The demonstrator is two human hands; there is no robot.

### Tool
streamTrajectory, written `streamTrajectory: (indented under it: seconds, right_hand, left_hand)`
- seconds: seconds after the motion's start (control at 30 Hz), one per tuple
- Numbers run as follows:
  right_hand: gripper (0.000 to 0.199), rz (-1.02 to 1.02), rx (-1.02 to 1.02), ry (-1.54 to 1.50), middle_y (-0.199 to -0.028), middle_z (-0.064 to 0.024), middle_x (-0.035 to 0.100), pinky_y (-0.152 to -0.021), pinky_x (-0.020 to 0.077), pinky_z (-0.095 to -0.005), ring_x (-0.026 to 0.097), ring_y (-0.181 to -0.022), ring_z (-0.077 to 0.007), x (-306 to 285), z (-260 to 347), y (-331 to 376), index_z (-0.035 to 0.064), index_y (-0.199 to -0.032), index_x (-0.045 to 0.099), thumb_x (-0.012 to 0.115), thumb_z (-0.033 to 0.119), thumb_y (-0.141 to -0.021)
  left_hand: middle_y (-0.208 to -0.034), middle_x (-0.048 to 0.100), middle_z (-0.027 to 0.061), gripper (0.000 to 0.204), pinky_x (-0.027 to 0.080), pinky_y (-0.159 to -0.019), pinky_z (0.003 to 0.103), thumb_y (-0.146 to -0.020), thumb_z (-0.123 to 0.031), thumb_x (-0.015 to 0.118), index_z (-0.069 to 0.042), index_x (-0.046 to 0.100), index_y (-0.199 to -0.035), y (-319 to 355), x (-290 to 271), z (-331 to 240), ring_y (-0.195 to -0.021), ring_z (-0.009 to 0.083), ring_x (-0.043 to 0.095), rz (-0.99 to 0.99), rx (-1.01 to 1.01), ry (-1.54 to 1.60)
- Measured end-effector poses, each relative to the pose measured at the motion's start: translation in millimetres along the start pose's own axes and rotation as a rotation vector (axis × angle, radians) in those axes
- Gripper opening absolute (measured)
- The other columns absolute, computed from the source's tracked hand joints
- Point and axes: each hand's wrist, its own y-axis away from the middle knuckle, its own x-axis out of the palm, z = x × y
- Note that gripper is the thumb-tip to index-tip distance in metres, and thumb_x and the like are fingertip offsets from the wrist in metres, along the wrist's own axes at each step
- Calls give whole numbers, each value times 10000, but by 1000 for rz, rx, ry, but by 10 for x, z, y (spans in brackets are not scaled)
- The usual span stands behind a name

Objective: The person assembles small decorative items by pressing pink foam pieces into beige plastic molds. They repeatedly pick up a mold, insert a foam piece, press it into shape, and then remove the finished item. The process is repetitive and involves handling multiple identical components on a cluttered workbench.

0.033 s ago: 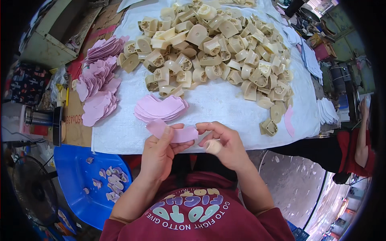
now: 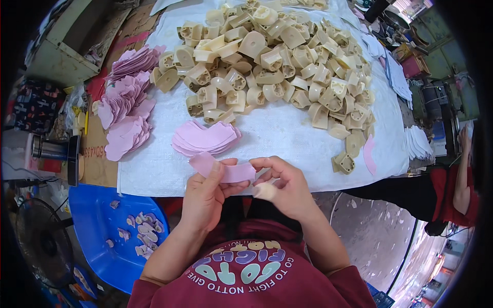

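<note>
A curved pink strip [image 2: 226, 169] of thin sheet material is pinched in my left hand [image 2: 203, 197], thumb on top and fingers beneath. My right hand [image 2: 287, 185] is at the strip's right end, with its fingertips at the edge. A pale beige cover wraps the right thumb, which stays apart from the fingers and the strip. Just beyond my hands, a fanned stack of matching pink pieces [image 2: 205, 137] lies on the white sheet [image 2: 277, 132]. Further back is a large heap of beige moulded heel-shaped blocks [image 2: 272, 61] with hollow, holed undersides.
More pink piles [image 2: 126, 97] lie at the left on cardboard. One loose pink strip [image 2: 369, 154] is at the right. A blue basin [image 2: 97, 246] with covered pieces stands lower left, near a dark fan [image 2: 41, 246]. Another person [image 2: 441, 192] is at the right.
My right thumb has swung left, closer to the strip's lower right end. The strip and my left hand have shifted very slightly to the right.
</note>
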Motion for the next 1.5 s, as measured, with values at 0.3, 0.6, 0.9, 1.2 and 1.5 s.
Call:
streamTrajectory:
  seconds: [0.3, 0.6, 0.9, 1.2, 1.5]
  right_hand:
    - [122, -21, 206, -1, -781, 0, 634, -610, 462, -205, 560, -671, -41, -84, -15, 110, -4, -880, 643, 631, 117, -893]
    - [125, 148, 267, -170, -835, -76, 662, -655, 526, -232, 637, -722, -112, -302, 24, 128, -37, -912, 650, 636, 85, -886]
    - [330, 404, 129, -175, -1070, -67, 625, -850, 495, -296, 594, -974, -140, -458, 8, 118, 6, -1168, 598, 639, 172, -886]
    - [495, 171, -222, 374, -1191, -80, 613, -1002, 396, -368, 546, -1157, -205, -194, 146, 145, 43, -1262, 547, 698, 193, -815]
    - [206, 88, -98, 110, -897, -74, 669, -723, 507, -273, 646, -813, -134, -75, 144, 295, 33, -1024, 643, 677, 91, -830]
  left_hand:
    - [-917, 664, 96, 235, 541, -752, 349, -896, -178, 609, 21, 618, -1019, 14, -233, -46, -807, 199, 663, 11, -21, 46]
    - [-882, 676, 126, 213, 522, -711, 293, -907, -153, 615, 55, 651, -936, 50, -389, -92, -758, 179, 650, 141, 34, -95]
    - [-826, 627, 89, 137, 465, -684, 268, -889, -66, 606, 56, 655, -930, 27, -342, -121, -763, 131, 582, 167, 210, -354]
    - [-825, 624, 42, 70, 447, -678, 216, -864, 49, 606, 38, 659, -909, 58, 112, 13, -744, 86, 573, 136, 322, -443]
    - [-830, 635, 118, 164, 510, -678, 294, -878, -134, 633, 29, 647, -885, -1, -86, 38, -717, 174, 605, 330, -52, 3]
